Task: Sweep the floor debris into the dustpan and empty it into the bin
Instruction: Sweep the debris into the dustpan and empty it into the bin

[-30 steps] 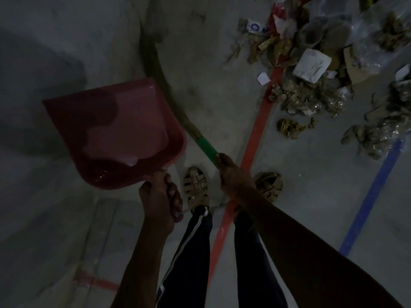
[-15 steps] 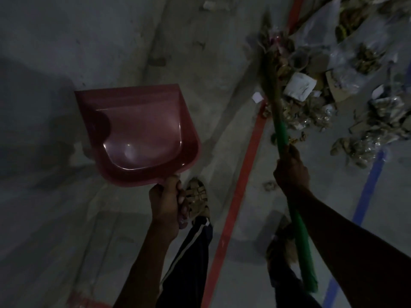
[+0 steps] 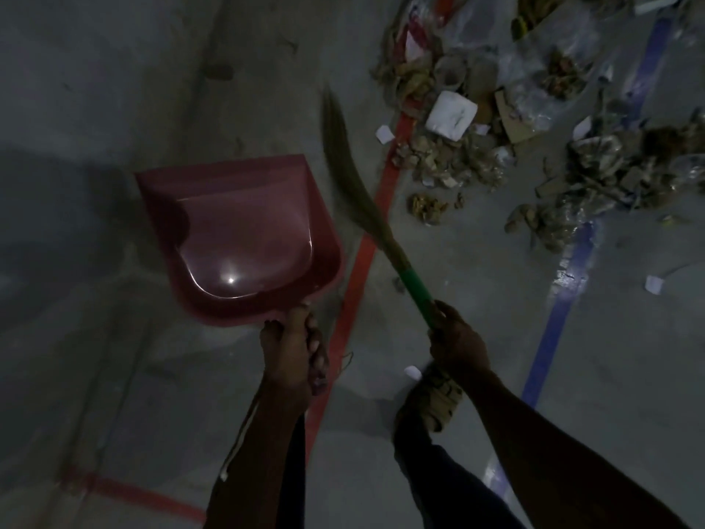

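Observation:
My left hand (image 3: 292, 355) grips the handle of a red dustpan (image 3: 240, 234), held above the grey floor with its empty scoop facing up. My right hand (image 3: 456, 343) grips the green handle of a grass broom (image 3: 353, 173). The broom's bristles point up and left and are blurred; they lie between the dustpan and the debris. A wide heap of debris (image 3: 496, 120) made of paper scraps, cardboard bits and plastic wrap covers the floor at the upper right. No bin is in view.
A red floor line (image 3: 366, 257) runs between the dustpan and the debris, and a blue line (image 3: 553, 330) runs to the right. My sandalled foot (image 3: 435, 399) stands below my right hand. Small white scraps (image 3: 654, 284) lie apart from the heap. The scene is dim.
The broom has swung left, from standing in the debris heap to pointing up-left beside the dustpan. The dustpan has shifted right. The view has moved, bringing more debris into sight.

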